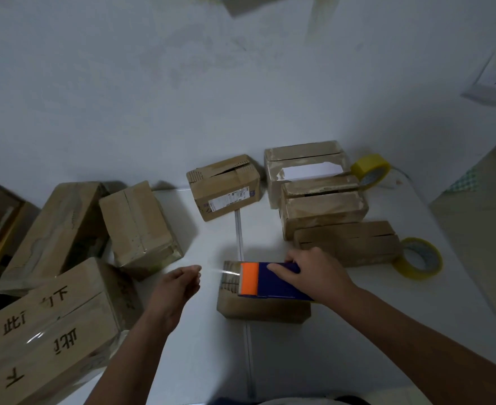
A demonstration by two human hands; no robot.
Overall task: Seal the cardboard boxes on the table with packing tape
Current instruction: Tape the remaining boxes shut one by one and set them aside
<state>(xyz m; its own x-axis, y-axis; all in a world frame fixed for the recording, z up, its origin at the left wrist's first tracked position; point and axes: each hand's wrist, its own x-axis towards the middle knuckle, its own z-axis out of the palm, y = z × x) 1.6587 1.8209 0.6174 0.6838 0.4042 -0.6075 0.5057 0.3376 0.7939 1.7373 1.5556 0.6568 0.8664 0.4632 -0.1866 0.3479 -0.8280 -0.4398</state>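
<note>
- Risk first: I judge the clear strip of packing tape (226,270), stretched in the air, could twist or stick to itself if my pull slackens, or land crooked on the seam.
- My right hand (314,271) grips the blue and orange tape dispenser (265,280), which rests on the small brown cardboard box (258,305) near the white table's (211,346) front edge.
- My left hand (182,283), fingers bunched, seems to pinch the tape's free end left of the box; I cannot see the contact clearly.
- Two yellow tape rolls (419,258) sit by the right edge.
</note>
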